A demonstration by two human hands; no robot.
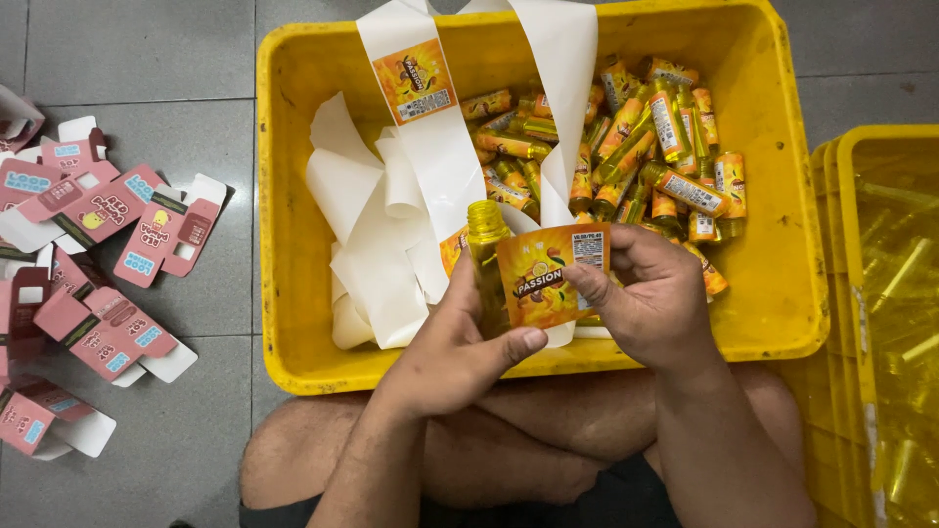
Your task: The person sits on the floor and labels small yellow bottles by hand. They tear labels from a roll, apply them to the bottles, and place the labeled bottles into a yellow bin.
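item: small yellow bottle point(486, 256), clear plastic with a ribbed yellow cap, stood upright at the centre of the frame, over the near wall of the yellow crate point(293, 244). left hand point(455, 347), lower centre, had its fingers closed around the bottle's lower body, thumb laid across the front. right hand point(650, 298), right of centre, pinched the right edge of an orange label point(548, 276) between thumb and fingertips; the label's left part lay against the bottle, its right part stood free of it.

contents of crate: a heap of labelled bottles point(636, 147), same yellow kind with orange labels, filled the upper right portion. white backing strips point(381, 225), peeled and curled, lay piled in the left portion; two long strips ran up past the top edge of the frame, one carrying a single unused label point(415, 80).

surroundings: grey tiled floor point(147, 59). flat pink cartons point(108, 244), unfolded, scattered down the left edge of the frame. a stack of further yellow crates point(851, 293) at the right edge, the top one holding bare unlabelled bottles point(905, 274), seen blurred. the person's bare knees lay along the bottom of the frame, just beneath the crate.
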